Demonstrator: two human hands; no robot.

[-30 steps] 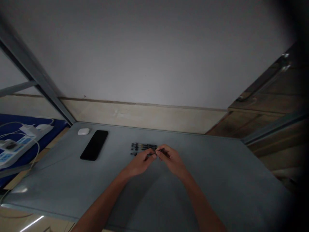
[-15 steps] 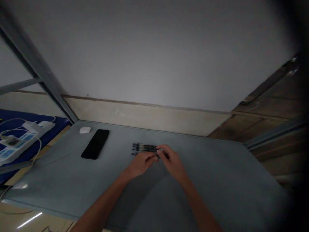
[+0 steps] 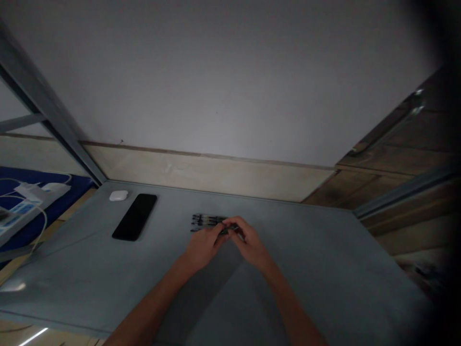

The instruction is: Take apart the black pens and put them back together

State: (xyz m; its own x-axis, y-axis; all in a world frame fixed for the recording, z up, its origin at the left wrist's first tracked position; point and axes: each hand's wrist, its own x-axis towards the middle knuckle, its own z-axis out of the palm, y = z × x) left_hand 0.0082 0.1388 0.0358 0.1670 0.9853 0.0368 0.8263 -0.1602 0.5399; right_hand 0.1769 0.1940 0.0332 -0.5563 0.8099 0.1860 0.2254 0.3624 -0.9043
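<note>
Several slim pens (image 3: 207, 219) with clear barrels and dark ends lie side by side on the grey table, their tips pointing left. My left hand (image 3: 203, 245) is closed at the near side of the row, covering part of the nearest pen. Opposite it, my right hand (image 3: 251, 244) curls over the right ends of the pens. Between the fingertips of both hands is a dark pen (image 3: 230, 228), mostly hidden by the fingers. The hands nearly touch each other.
A black phone (image 3: 135, 217) lies left of the pens, with a white earbud case (image 3: 118, 195) behind it. A white power strip (image 3: 32, 206) with plugs and cables sits beyond the left edge of the grey table (image 3: 324, 269). A wall runs along the back.
The view has shifted slightly, so everything sits a little further left. My fingers have drawn closer together at the pen, with the right fingertips now meeting the left ones.
</note>
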